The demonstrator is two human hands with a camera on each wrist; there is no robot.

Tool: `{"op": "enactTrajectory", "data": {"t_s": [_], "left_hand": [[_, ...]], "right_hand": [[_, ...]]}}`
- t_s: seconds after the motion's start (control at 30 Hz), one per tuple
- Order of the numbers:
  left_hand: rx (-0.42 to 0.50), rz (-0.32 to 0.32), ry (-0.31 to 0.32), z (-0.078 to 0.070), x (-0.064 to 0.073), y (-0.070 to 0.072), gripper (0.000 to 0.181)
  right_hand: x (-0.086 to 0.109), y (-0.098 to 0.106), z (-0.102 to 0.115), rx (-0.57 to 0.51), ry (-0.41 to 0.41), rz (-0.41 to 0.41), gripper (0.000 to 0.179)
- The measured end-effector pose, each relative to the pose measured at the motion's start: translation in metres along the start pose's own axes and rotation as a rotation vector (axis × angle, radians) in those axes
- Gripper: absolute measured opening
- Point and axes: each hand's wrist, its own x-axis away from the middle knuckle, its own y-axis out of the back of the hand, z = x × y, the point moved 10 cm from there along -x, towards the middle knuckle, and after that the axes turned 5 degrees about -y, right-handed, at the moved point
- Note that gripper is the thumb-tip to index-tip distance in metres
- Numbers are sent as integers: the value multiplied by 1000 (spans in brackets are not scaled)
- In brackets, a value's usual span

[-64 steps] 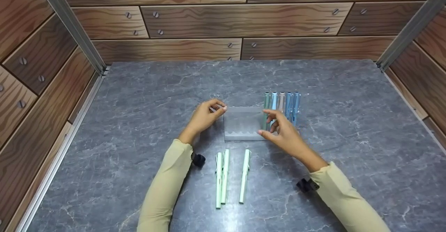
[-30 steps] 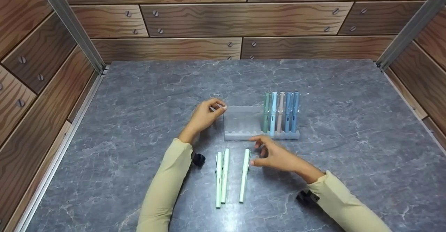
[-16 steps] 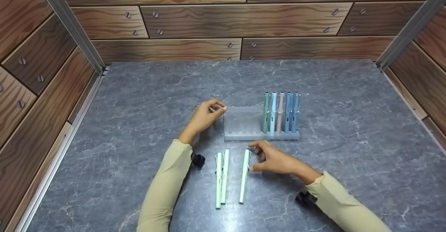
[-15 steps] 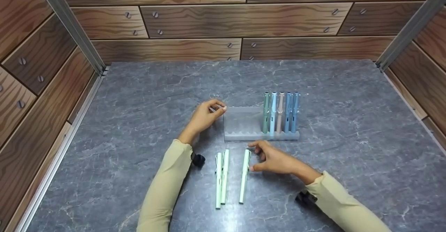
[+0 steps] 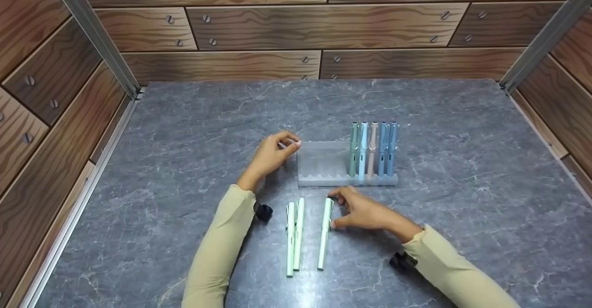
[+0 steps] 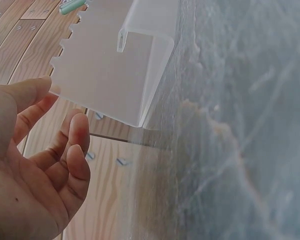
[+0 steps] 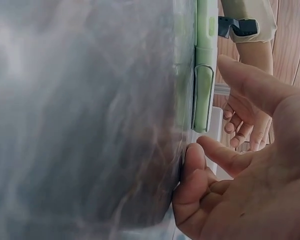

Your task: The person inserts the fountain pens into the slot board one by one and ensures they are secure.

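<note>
My left hand (image 5: 270,154) pinches the upper left corner of a clear acrylic pen stand (image 5: 323,160). In the left wrist view, its thumb and index finger meet at the stand's (image 6: 105,65) notched edge while the other fingers curl loosely. Just right of a single pale green pen (image 5: 325,234) on the table is my right hand (image 5: 360,210), thumb and index finger spread. The right wrist view has the index fingertip right at the cap end of the green pen (image 7: 204,90), with the thumb beside its cap.
Two more pale green pens (image 5: 294,236) lie side by side to the left of the single one. Several pens in dark green, light blue (image 5: 363,148), greyish pink and blue stand in the stand's right half. Wood-patterned panels (image 5: 259,26) surround the grey marbled table (image 5: 208,113).
My right hand has come down from the stand to the single green pen, uncovering the coloured pens, then crept slightly closer to it. The left hand has stayed at the stand's corner.
</note>
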Motion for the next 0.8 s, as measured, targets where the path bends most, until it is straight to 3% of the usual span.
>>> {"op": "enactTrajectory", "data": {"t_s": [0.8], "left_hand": [[4,13,22,1,0,-1,23]], "right_hand": [[-1,-3,2,142,-56,-33,60]]}}
